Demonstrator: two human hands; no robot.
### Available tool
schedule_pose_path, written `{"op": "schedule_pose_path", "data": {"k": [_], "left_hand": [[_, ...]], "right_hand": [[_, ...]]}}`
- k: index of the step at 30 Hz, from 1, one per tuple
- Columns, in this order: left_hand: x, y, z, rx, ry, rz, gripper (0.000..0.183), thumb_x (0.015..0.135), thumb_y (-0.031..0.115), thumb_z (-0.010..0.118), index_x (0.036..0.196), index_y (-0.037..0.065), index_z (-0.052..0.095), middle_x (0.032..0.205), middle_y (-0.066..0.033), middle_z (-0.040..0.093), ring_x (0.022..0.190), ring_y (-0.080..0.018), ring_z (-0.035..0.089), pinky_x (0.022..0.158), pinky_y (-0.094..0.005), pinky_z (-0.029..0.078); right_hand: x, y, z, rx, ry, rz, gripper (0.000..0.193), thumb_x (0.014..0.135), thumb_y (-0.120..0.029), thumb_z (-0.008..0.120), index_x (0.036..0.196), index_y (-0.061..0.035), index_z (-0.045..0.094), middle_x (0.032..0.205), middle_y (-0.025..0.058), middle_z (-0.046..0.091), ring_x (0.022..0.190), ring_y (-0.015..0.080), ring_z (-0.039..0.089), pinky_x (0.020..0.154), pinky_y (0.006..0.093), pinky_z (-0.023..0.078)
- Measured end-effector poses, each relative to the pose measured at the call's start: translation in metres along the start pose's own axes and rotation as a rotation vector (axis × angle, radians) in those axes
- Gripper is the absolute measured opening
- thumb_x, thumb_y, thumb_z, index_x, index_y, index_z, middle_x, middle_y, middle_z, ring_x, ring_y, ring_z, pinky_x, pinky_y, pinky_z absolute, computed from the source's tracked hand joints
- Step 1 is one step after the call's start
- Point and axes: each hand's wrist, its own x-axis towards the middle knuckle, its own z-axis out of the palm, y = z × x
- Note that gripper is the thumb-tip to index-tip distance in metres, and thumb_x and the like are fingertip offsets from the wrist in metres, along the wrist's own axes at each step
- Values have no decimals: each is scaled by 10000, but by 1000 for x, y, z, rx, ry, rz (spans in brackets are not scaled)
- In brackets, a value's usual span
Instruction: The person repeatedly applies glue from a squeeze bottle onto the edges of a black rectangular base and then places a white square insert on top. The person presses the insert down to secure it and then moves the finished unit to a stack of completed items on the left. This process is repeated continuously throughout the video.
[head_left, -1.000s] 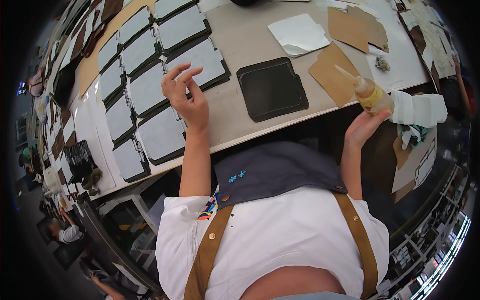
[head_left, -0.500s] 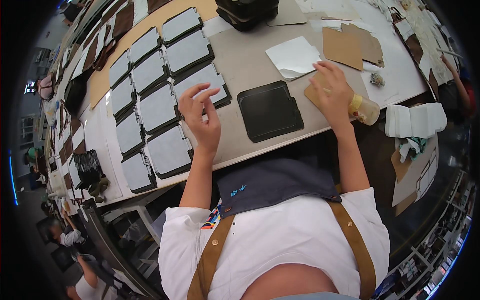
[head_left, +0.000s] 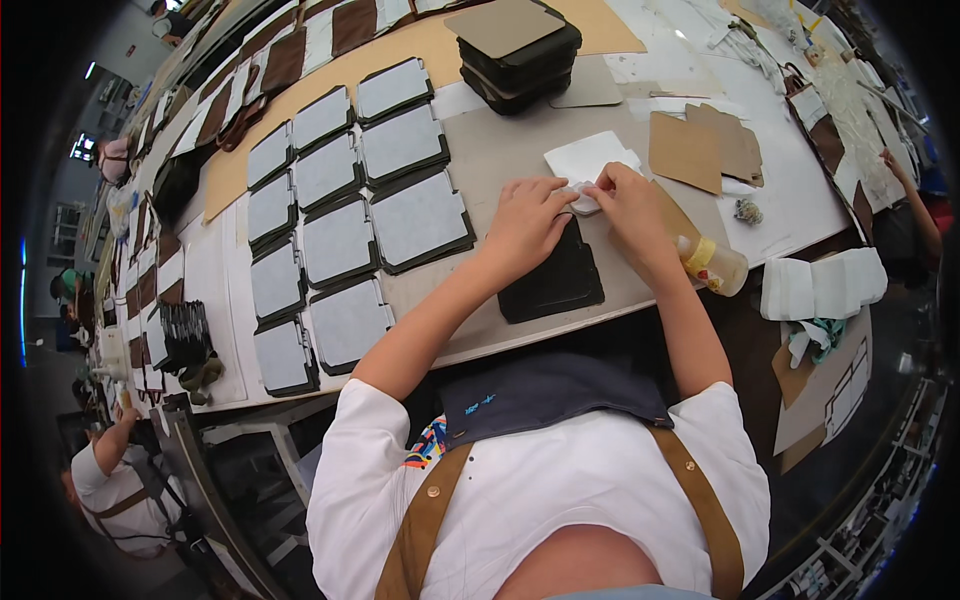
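Observation:
Both of my hands meet at the near edge of a white sheet (head_left: 583, 157), which lies beyond the black panel. My right hand (head_left: 628, 205) pinches the sheet's near corner between thumb and fingers. My left hand (head_left: 528, 215) has its fingers bent together on the same edge, with the thumb hidden beneath. A pale bit of the sheet is raised between the fingertips. Just below my hands lies the black panel (head_left: 553, 280) with rounded corners, partly covered by my left hand. Beside my right wrist is a brown card (head_left: 672, 208), partly hidden.
Black panels faced with light grey sheets (head_left: 335, 240) stand in rows at left. A dark stack (head_left: 520, 65) topped by a board rises at the back. Brown boards (head_left: 685, 152), a yellow-banded bottle (head_left: 722, 266) and white pads (head_left: 825, 282) are at right.
Both hands have moved together onto the white sheet's near edge, the left from beside the rows of panels, the right from above the brown card. The fingers have closed. The whole view has shifted slightly.

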Motion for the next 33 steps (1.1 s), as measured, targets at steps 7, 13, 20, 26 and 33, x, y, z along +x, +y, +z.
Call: {"op": "schedule_pose_path", "data": {"k": [7, 13, 20, 26, 33], "left_hand": [[10, -13, 19, 155, -22, 55, 261, 906, 149, 684, 1164, 107, 680, 1243, -92, 641, 1229, -296, 547, 1096, -507, 341], [15, -17, 18, 176, -69, 10, 303, 919, 170, 685, 1209, 98, 636, 1230, -98, 640, 1231, -307, 544, 1141, -530, 311], [27, 27, -24, -767, 65, -172, 496, 1022, 311, 625, 1420, 41, 499, 1307, -96, 619, 1196, -231, 586, 1065, -390, 423], [-3, 53, -49, -1244, 131, -642, 510, 1073, 426, 526, 1351, 1, 562, 1203, -57, 645, 1103, -125, 589, 965, -291, 466], [-34, 50, -77, -1191, 177, -743, 493, 1076, 415, 526, 1299, -13, 628, 1183, -61, 680, 1057, -103, 614, 940, -269, 479]], "right_hand": [[33, 37, -14, 480, 94, 266, 231, 966, -257, 709, 895, -43, 659, 874, 29, 691, 727, 114, 608, 644, 302, 487], [54, 67, -96, 1095, 910, 66, 150, 1011, -221, 672, 936, -95, 642, 893, -19, 655, 797, 76, 598, 721, 245, 491], [-12, -58, -79, 255, 574, -419, 54, 950, -36, 671, 1001, -44, 655, 1104, 95, 719, 947, 216, 688, 856, 308, 530], [-58, -92, -19, -21, 211, -720, 178, 800, -48, 774, 943, -50, 670, 1105, 96, 681, 912, 280, 684, 719, 376, 545], [-65, -83, -11, 480, 415, -251, 235, 943, -174, 733, 1099, -9, 674, 1077, 91, 690, 926, 208, 673, 807, 292, 527]]}}
